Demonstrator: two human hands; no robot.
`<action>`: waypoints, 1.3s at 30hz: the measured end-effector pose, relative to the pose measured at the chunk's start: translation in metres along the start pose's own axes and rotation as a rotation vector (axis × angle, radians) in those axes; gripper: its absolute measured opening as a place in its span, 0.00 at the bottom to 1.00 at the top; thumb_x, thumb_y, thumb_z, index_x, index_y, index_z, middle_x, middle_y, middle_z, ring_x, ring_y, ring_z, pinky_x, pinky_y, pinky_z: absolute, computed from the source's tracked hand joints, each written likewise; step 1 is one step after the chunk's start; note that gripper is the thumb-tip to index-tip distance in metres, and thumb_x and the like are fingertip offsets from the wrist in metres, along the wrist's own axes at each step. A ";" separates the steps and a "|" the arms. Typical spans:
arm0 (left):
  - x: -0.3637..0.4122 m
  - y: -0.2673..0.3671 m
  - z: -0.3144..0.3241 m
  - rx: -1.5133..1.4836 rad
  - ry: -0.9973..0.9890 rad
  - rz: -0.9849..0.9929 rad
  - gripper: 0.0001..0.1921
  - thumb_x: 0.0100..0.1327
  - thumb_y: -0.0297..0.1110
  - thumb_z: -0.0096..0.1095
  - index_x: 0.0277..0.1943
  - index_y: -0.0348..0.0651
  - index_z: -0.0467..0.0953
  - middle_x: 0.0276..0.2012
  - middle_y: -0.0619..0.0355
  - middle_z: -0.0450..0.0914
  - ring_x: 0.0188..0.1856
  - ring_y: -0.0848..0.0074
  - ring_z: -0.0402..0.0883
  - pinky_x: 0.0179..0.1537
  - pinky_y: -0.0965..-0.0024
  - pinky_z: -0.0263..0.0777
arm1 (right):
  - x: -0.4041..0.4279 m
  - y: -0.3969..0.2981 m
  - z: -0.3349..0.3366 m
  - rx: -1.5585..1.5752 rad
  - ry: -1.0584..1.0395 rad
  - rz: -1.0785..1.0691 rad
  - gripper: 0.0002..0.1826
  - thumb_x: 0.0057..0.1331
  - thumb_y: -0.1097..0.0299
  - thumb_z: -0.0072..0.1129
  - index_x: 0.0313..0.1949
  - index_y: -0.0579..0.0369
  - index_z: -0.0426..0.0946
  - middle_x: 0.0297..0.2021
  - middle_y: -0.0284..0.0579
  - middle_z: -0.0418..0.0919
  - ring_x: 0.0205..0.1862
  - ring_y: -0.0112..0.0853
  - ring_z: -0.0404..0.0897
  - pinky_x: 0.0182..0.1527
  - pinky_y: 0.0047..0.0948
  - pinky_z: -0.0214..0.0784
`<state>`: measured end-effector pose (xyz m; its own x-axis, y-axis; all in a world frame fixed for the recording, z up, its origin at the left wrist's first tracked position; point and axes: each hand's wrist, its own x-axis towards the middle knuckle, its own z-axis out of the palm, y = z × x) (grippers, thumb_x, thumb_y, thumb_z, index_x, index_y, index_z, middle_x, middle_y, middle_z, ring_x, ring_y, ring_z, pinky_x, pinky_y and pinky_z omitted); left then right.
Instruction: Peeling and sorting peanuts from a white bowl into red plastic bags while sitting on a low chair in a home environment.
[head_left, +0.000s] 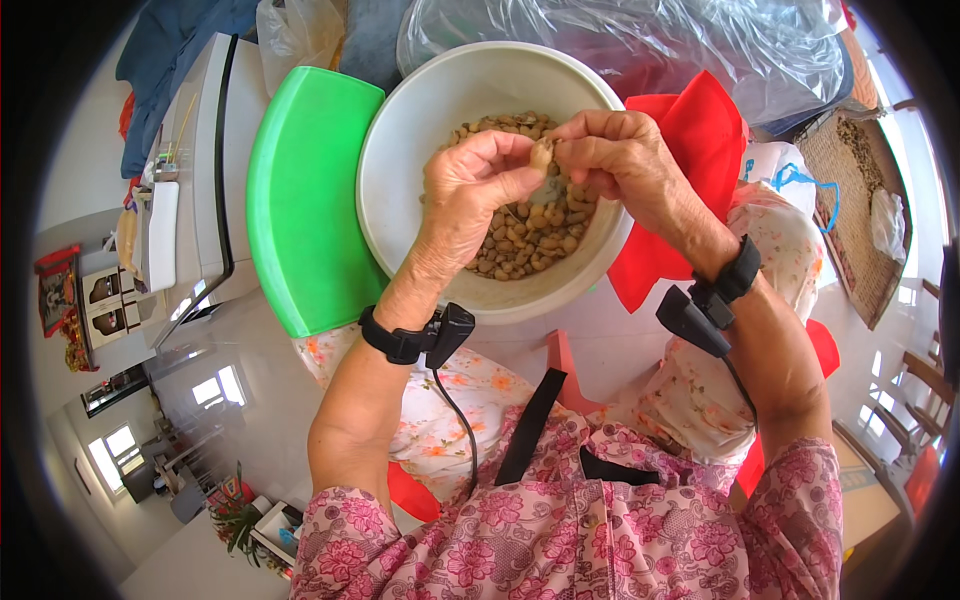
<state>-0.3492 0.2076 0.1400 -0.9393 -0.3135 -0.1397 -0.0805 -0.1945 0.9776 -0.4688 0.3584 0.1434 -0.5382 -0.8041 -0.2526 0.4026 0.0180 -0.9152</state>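
Observation:
My left hand pinches an unshelled peanut between thumb and forefinger. On the peanut's other side, the thumb and fingers of my right hand grip its upper end. Both hands are above a large off-white plastic basin. Many peanuts in their shells lie at the bottom of this basin. The fingers and palms hide part of the pile. Around each wrist is a black strap carrying a small device with a cable.
A green plastic surface adjoins the basin's left side, and red fabric lies at its right. Clear plastic sheeting spreads beyond the rim. A woven tray stands at far right. A pink plastic leg rises between my knees.

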 end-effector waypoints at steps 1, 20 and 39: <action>0.000 0.001 0.002 -0.001 0.001 -0.002 0.10 0.57 0.23 0.64 0.43 0.32 0.77 0.34 0.59 0.81 0.34 0.83 0.77 0.37 0.79 0.72 | -0.001 -0.001 -0.002 0.004 0.028 0.011 0.08 0.59 0.71 0.58 0.35 0.63 0.78 0.19 0.34 0.73 0.16 0.15 0.63 0.18 0.14 0.51; 0.016 -0.039 -0.025 0.994 -0.324 -0.096 0.09 0.52 0.21 0.62 0.38 0.29 0.78 0.31 0.49 0.80 0.33 0.68 0.79 0.38 0.69 0.72 | -0.026 -0.015 -0.109 -0.516 0.314 -0.107 0.10 0.59 0.67 0.56 0.33 0.61 0.81 0.19 0.32 0.73 0.19 0.15 0.66 0.21 0.15 0.55; 0.009 -0.070 -0.018 1.436 -0.500 0.200 0.16 0.48 0.17 0.54 0.41 0.39 0.77 0.35 0.52 0.71 0.45 0.59 0.70 0.46 0.59 0.69 | -0.012 -0.021 -0.068 -0.520 0.321 -0.264 0.13 0.62 0.66 0.56 0.38 0.65 0.80 0.25 0.35 0.76 0.28 0.19 0.72 0.34 0.17 0.65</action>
<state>-0.3463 0.2017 0.0673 -0.9625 0.1680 -0.2132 0.0890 0.9373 0.3369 -0.5214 0.4078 0.1441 -0.7957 -0.6056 -0.0064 -0.1397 0.1939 -0.9710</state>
